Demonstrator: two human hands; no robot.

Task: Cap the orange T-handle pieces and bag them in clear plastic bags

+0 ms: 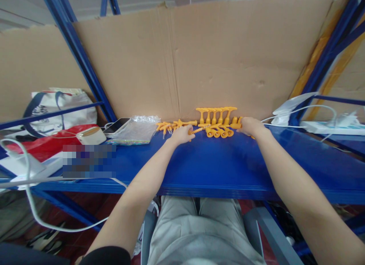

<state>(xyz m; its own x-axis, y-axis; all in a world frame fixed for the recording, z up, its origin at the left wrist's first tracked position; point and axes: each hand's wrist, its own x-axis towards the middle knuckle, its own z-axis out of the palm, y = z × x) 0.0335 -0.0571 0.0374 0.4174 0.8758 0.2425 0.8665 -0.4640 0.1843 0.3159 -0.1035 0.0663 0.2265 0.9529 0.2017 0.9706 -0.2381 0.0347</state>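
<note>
My left hand (181,135) is closed around a yellow corkscrew-like piece (196,131), whose spiral end points right. Beside that hand lies a loose pile of yellow T-handled pieces (165,126), several with thin metal spirals. Between my hands, a row of yellow T-handled pieces (214,115) stands against the cardboard. In front of them, several yellow bell-shaped pieces (217,133) lie with their round openings toward me. My right hand (251,127) curls over a yellow plastic piece (253,137) at the row's right end; its fingers partly hide it. More short yellow pieces (235,122) touch its fingertips.
The blue shelf top (216,166) is backed by a cardboard sheet (228,56). Left are a clear plastic bag (137,132), a phone (118,125), a red bundle (54,139) and a white cable (31,204). A white power strip (333,127) lies at right.
</note>
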